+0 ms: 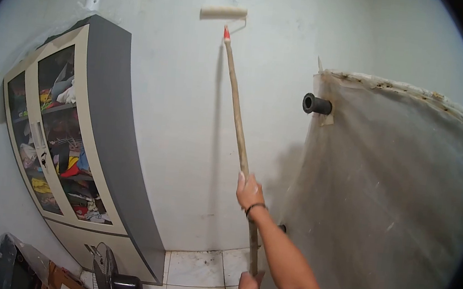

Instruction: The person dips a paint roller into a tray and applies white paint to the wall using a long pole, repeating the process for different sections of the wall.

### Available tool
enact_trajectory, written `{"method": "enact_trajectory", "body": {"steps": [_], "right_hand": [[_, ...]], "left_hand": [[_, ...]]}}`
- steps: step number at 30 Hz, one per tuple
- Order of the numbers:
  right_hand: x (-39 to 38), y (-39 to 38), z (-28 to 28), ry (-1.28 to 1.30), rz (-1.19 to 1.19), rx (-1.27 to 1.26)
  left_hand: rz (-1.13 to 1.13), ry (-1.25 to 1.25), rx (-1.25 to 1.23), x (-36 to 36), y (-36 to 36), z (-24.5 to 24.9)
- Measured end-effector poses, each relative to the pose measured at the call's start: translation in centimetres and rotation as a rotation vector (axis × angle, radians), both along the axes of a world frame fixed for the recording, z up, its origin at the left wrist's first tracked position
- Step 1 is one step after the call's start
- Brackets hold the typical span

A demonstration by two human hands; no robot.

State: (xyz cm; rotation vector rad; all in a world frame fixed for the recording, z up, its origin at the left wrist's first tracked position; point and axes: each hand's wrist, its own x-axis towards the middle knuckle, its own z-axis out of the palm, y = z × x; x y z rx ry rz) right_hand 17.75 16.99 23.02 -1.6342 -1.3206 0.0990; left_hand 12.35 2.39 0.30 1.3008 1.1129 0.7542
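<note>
A paint roller (223, 12) lies against the white wall (176, 82) near the top of the view. Its red-tipped wire frame is fixed to a long wooden pole (236, 100) that slants down toward me. My right hand (250, 193), with a dark band at the wrist, is closed around the middle of the pole. Lower down, my left hand (249, 285) grips the pole close to its bottom end, partly cut off from clear sight.
On the left stands a grey and cream cabinet (114, 109) with glass doors and clothes inside. A black fan (126, 284) is below it. Plastic sheeting (385, 189) covers a large object on the right, where a dark pipe (317, 104) sticks out. White tiles (196, 268) cover the floor.
</note>
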Motion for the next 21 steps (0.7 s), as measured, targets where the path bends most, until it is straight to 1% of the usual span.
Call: {"method": "enact_trajectory", "body": {"steps": [2,5,6,8,10,12,13,14,16,18,19,20,21], "right_hand": [[0.1,1.5,4.4,-0.022,0.013,0.038],[-0.6,3.2,10.6,0.063,0.068,0.029],[-0.9,3.8,12.4,0.074,0.08,0.046],[-1.3,5.0,15.6,0.067,0.065,0.082],[-2.0,5.4,19.0,0.056,0.047,0.12],[-3.0,4.9,22.3,0.083,0.064,0.103],[-3.3,4.9,23.9,0.077,0.069,0.097],[-3.6,4.8,25.4,0.073,0.074,0.092],[-4.0,5.0,28.3,0.067,0.092,0.075],[-4.4,4.8,29.9,0.043,0.024,0.15],[-4.4,5.1,30.1,0.009,-0.031,0.186],[-4.3,5.2,29.5,0.007,-0.033,0.187],[-4.6,4.5,28.3,-0.044,0.004,0.221]], "left_hand": [[0.001,-0.061,0.068,0.4,2.6,2.5],[-0.026,-0.132,0.097,-1.3,4.0,10.8],[-0.026,-0.133,0.106,-1.6,4.6,12.4],[-0.072,-0.174,0.235,-2.5,5.9,15.3],[-0.09,-0.174,0.268,-3.3,6.5,18.2],[-0.11,-0.381,0.305,-4.1,7.0,20.8],[-0.166,-0.46,0.3,-4.7,7.3,22.1],[-0.167,-0.461,0.308,-5.1,7.7,23.4],[-0.211,-0.672,0.215,-5.4,8.6,25.6],[-0.184,-0.585,0.262,-5.1,9.1,27.9],[-0.149,-0.549,0.33,-4.8,9.7,28.7],[-0.151,-0.551,0.331,-4.9,10.7,29.7],[-0.069,-0.465,0.394,-4.7,11.8,30.7]]}}
